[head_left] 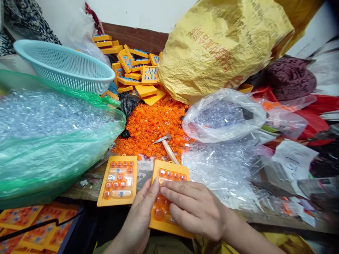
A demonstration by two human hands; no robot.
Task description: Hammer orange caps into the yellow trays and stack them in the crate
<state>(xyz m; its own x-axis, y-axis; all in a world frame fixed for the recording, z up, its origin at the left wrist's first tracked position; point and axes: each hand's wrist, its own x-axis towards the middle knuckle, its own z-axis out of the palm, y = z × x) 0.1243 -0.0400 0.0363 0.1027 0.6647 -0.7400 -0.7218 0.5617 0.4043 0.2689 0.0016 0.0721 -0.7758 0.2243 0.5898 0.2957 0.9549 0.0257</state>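
While the left hand (140, 208) pinches the left edge of the yellow board (163, 207) at the near centre, apparently to steady it, the right hand (194, 208) lays its fingers close together across the face, any pinch hidden, where glossy orange domes (168, 174) stand in rows.

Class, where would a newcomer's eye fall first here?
Likely on the heap of orange pieces in the middle, a hammer at its near edge. Behind it, to the right, looms a yellow sack. Nearest, the left hand and right hand are on a yellow panel.
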